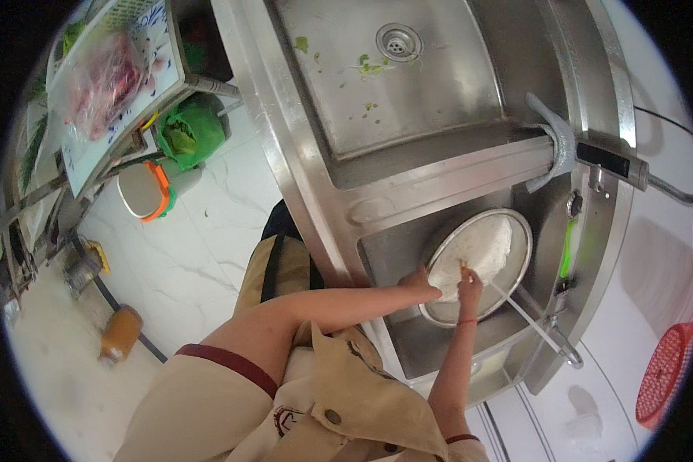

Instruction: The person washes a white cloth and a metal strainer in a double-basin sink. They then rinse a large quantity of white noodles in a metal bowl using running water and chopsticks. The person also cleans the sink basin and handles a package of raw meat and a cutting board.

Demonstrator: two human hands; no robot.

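Observation:
A round metal basin (524, 231) sits tilted in the smaller steel sink compartment (401, 346), with what looks like clear water in it. My left hand (423, 286) grips its near left rim, thumb over the edge. Over the inside of the basin, my right hand (469, 286), with a thin red band at the wrist, pinches a small orange-brown item (465, 267) too small to identify. A pale straight line, a spout or water stream, runs from the chrome faucet (572, 353) to the basin beside my right hand.
Green vegetable scraps (371, 66) lie near the drain (399, 43) of the larger sink. A grey cloth (560, 141) hangs over the divider beside a second faucet (612, 163). Left are bagged meat (107, 86), a green bag (193, 136) and a lidded bin (141, 190); right, a red basket (664, 375).

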